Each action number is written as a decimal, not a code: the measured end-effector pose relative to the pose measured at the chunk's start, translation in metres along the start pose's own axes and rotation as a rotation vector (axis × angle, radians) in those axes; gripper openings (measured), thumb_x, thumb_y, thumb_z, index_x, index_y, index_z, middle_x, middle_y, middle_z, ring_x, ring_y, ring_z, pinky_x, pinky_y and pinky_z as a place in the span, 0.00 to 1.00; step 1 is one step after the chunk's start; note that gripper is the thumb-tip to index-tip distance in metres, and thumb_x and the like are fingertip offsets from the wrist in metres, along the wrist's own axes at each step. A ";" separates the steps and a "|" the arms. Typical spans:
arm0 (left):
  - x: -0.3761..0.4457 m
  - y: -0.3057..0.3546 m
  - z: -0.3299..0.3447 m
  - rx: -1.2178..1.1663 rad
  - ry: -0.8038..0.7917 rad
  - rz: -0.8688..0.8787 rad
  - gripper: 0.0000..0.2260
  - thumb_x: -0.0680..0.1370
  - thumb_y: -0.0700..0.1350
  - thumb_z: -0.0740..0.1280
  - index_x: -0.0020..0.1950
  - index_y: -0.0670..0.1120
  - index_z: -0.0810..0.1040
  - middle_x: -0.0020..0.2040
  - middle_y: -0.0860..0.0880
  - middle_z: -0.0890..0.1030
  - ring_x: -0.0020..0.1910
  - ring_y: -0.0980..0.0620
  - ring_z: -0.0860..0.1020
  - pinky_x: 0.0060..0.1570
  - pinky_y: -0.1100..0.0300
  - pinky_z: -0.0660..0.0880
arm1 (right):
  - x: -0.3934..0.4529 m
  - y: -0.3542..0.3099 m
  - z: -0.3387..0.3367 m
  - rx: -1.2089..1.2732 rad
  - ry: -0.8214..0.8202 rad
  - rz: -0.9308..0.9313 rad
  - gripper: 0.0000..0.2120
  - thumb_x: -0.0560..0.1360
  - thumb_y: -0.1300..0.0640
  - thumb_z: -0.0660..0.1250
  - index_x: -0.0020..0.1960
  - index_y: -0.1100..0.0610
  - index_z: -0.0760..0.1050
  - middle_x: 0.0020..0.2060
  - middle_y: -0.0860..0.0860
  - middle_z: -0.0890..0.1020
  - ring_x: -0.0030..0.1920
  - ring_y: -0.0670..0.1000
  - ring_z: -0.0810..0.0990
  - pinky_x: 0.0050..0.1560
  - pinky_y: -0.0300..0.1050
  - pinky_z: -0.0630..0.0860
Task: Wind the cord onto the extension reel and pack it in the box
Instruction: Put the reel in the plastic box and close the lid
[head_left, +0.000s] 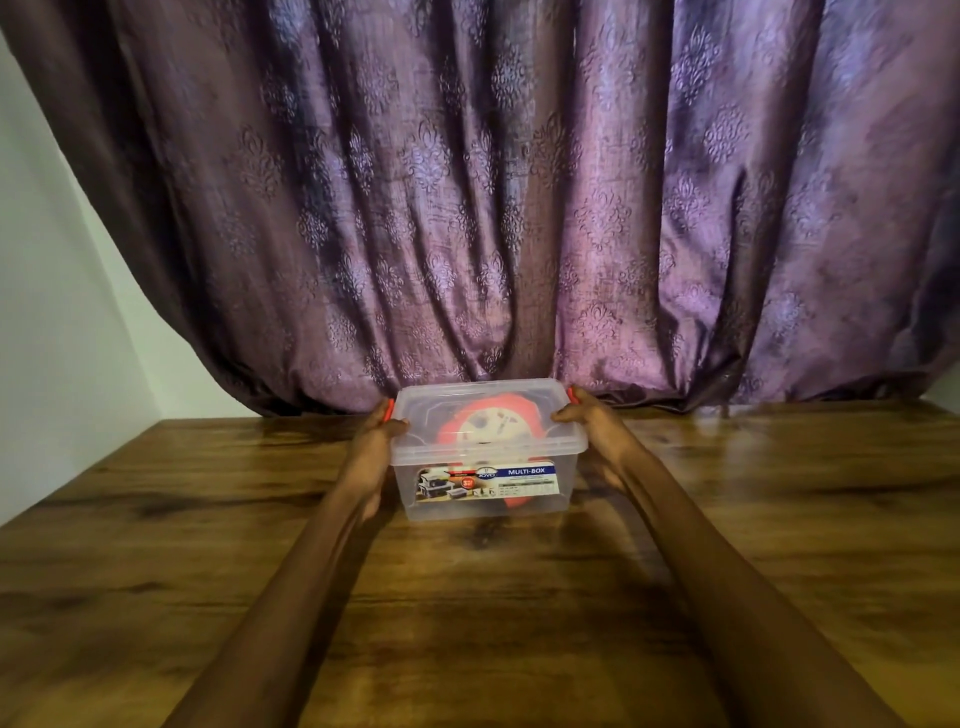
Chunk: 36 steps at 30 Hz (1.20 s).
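Note:
A clear plastic box (447, 499) with a "MULTI-BOX" label stands on the wooden table, its transparent lid (431, 410) on top. Inside it, seen through the plastic, lies the orange and white extension reel (493, 425). My left hand (378, 441) clasps the box's left side, fingers over the orange latch (388, 410) at the lid's edge. My right hand (587, 415) presses the right side, fingers on the other orange latch (571, 394). Whether the latches are snapped down cannot be told. No cord is visible outside the box.
The wooden table (208, 545) stretches wide on both sides and in front of the box. A purple patterned curtain (493, 208) hangs right behind the box, down to the table's far edge. A white wall (52, 312) stands at the left.

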<state>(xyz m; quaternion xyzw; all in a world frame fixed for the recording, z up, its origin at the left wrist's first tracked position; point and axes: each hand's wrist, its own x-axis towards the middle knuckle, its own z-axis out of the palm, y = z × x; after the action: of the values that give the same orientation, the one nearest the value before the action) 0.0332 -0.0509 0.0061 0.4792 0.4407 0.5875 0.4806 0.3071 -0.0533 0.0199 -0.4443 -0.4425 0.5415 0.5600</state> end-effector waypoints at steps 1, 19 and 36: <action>0.001 -0.001 -0.001 0.030 0.003 -0.001 0.19 0.80 0.37 0.61 0.71 0.47 0.74 0.63 0.45 0.81 0.60 0.43 0.80 0.61 0.47 0.77 | 0.002 -0.001 0.000 -0.058 0.003 -0.005 0.29 0.73 0.69 0.61 0.74 0.61 0.63 0.59 0.61 0.80 0.55 0.61 0.80 0.53 0.53 0.77; -0.035 0.001 -0.003 1.438 -0.004 0.809 0.34 0.79 0.69 0.49 0.71 0.47 0.77 0.68 0.47 0.79 0.69 0.48 0.75 0.72 0.50 0.67 | -0.031 0.004 0.024 -1.540 0.086 -0.602 0.42 0.73 0.24 0.40 0.73 0.48 0.68 0.74 0.49 0.70 0.75 0.53 0.64 0.74 0.59 0.60; -0.068 0.013 -0.098 1.659 0.263 0.845 0.20 0.78 0.58 0.63 0.54 0.43 0.85 0.50 0.44 0.87 0.48 0.44 0.85 0.50 0.52 0.78 | 0.001 0.054 0.121 -1.415 -0.018 -0.848 0.25 0.81 0.47 0.58 0.77 0.49 0.62 0.73 0.54 0.66 0.73 0.57 0.63 0.71 0.54 0.64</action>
<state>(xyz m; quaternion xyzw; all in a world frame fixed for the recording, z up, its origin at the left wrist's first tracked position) -0.0600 -0.1255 -0.0055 0.7187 0.5589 0.2609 -0.3209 0.1775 -0.0494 -0.0068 -0.4829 -0.8137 -0.1189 0.3010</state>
